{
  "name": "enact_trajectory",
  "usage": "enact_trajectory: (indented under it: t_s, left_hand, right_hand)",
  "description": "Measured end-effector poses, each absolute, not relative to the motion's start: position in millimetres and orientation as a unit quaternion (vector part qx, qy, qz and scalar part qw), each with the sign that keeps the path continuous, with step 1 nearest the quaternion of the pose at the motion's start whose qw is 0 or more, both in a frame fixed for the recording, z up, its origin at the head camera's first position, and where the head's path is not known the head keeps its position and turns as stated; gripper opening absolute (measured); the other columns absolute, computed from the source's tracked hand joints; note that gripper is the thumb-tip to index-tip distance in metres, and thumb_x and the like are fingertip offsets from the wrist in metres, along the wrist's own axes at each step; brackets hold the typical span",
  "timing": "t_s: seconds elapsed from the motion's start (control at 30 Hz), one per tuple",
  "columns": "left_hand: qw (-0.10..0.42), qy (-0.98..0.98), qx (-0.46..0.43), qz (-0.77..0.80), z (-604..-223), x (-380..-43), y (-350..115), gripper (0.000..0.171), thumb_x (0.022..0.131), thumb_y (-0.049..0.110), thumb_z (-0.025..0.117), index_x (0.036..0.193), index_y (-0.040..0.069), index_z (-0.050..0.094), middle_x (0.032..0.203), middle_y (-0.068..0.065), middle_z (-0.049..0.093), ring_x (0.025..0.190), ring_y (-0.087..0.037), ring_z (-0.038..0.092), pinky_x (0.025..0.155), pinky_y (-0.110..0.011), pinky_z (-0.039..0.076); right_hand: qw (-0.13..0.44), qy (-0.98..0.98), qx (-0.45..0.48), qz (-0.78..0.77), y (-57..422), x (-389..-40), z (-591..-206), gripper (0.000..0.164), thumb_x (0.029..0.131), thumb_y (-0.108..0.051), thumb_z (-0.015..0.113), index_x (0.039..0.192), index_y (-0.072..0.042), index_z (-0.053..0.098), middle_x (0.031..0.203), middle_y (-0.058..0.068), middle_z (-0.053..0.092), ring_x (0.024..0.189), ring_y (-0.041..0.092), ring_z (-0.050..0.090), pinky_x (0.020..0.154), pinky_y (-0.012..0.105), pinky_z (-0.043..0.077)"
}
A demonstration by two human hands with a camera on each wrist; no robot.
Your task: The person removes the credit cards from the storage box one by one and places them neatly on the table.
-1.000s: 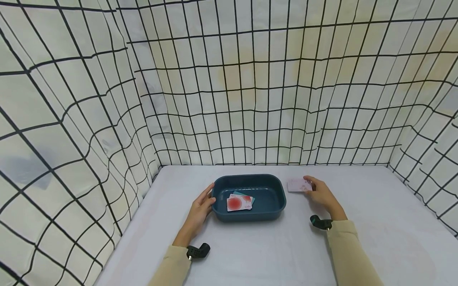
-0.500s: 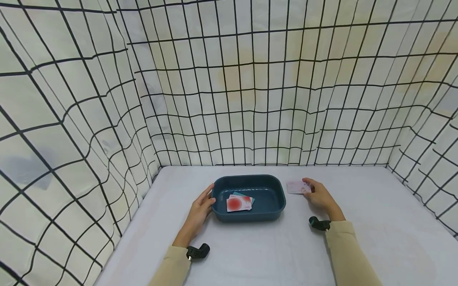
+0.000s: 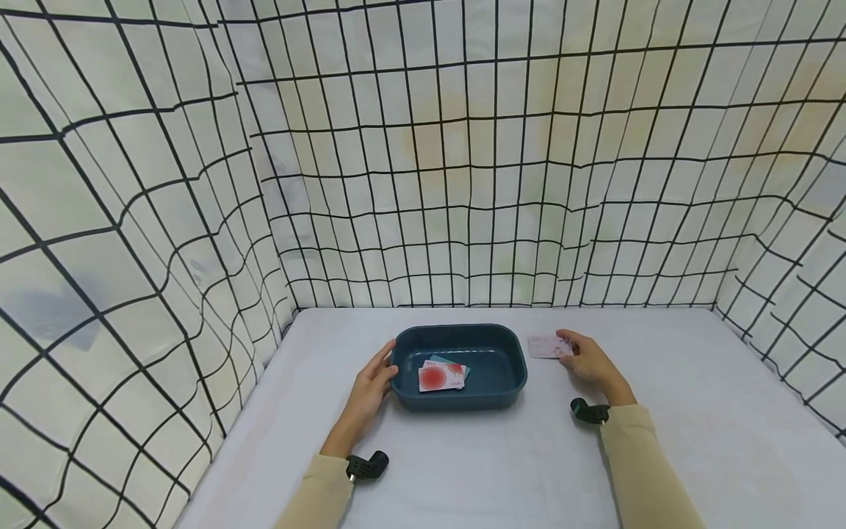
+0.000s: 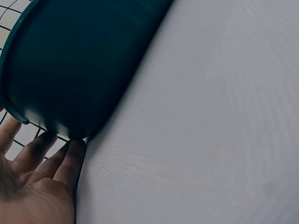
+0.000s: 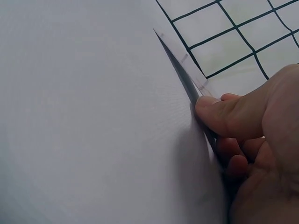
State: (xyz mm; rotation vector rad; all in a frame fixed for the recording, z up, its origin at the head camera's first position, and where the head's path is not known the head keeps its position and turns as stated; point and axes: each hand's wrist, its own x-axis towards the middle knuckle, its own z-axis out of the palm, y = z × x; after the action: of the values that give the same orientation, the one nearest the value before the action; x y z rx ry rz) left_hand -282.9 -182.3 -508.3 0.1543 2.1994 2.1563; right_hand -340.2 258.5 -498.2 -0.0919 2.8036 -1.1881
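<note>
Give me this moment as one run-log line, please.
left hand: touching blue tray | right hand: pinching pale pink card outside tray | inside tray: red-and-white card overlapping teal card

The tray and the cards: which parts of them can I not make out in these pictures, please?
Head: most of the teal card, hidden under the red-and-white card.
Head: right end of the pink card, behind the right grip.
Head: print on these cards, too small to read.
Left wrist: upper part of the tray, cut off by the top edge.
</note>
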Motion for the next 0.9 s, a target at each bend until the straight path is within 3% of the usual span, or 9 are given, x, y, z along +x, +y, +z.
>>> enact_trajectory:
  t_s: [0.17, 0.43, 0.9]
  left_hand:
    - [0.028, 0.717, 0.056, 0.694, -507.9, -282.9, -182.9, 0.052, 0.109, 0.02, 0.047, 0.159, 0.029, 0.038, 0.169, -0.011, 0.028, 0.154, -0.032, 0.032, 0.12, -0.05, 0.035]
    - [0.027, 0.717, 0.055, 0.694, -508.2, -284.2, -182.4, 0.051, 0.109, 0.019, 0.046, 0.159, 0.03, 0.038, 0.17, -0.01, 0.027, 0.156, -0.031, 0.029, 0.122, -0.052, 0.033]
    - [0.024, 0.72, 0.045, 0.692, -507.8, -283.3, -181.7, 0.052, 0.108, 0.017, 0.047, 0.158, 0.031, 0.04, 0.169, -0.011, 0.028, 0.155, -0.032, 0.031, 0.121, -0.052, 0.034]
  right_hand:
    - [0.059, 0.919, -0.033, -0.39, 259.8, -345.3, -498.8, 0.06, 0.098, -0.005, 0.057, 0.155, -0.003, 0.039, 0.132, 0.027, 0.048, 0.113, 0.036, 0.044, 0.1, 0.053, 0.04]
    - [0.074, 0.918, -0.034, -0.387, 261.9, -353.2, -495.5, 0.059, 0.101, -0.008, 0.054, 0.157, -0.005, 0.035, 0.151, 0.032, 0.041, 0.126, 0.041, 0.043, 0.117, 0.067, 0.03]
    - [0.084, 0.924, -0.029, -0.372, 260.9, -369.6, -492.5, 0.059, 0.102, -0.009, 0.053, 0.158, -0.002, 0.033, 0.156, 0.036, 0.033, 0.14, 0.048, 0.037, 0.121, 0.067, 0.023]
